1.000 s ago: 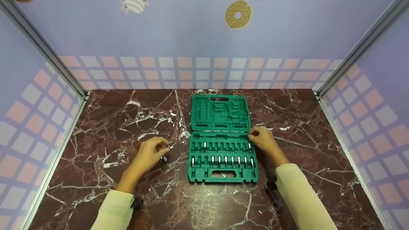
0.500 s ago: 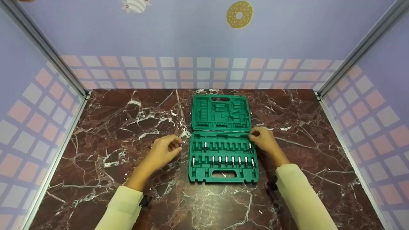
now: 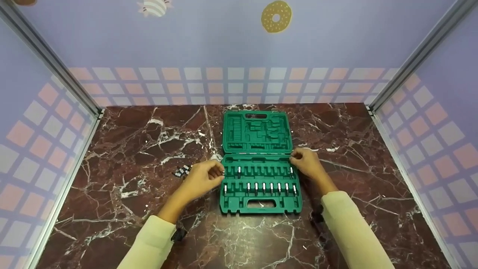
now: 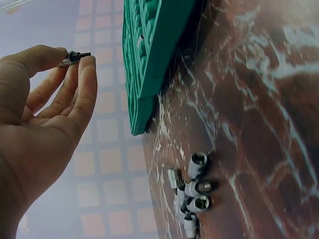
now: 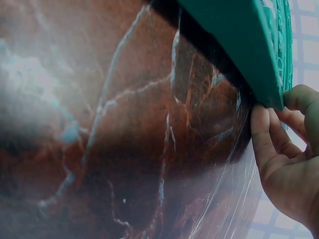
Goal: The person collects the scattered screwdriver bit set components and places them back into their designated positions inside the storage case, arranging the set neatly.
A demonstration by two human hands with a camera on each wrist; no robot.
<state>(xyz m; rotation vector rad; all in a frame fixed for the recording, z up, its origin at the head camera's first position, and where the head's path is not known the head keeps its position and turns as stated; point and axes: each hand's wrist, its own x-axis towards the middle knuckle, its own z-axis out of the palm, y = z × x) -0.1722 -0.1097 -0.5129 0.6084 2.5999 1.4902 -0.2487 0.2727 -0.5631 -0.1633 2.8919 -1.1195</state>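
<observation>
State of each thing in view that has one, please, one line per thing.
Green case: lying open.
Upper-row bits: two, seated far apart.
Lower-row bits: eight, seated, gap after the leftmost.
Loose sockets: clustered on the table.
Left hand: pinching a small bit.
Right hand: gripping the case's right edge.

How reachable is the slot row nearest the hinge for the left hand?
Likely yes: left hand, bit in its grip, is near the left edge of the green case; lid lies open, nothing visible blocks the slot row.
</observation>
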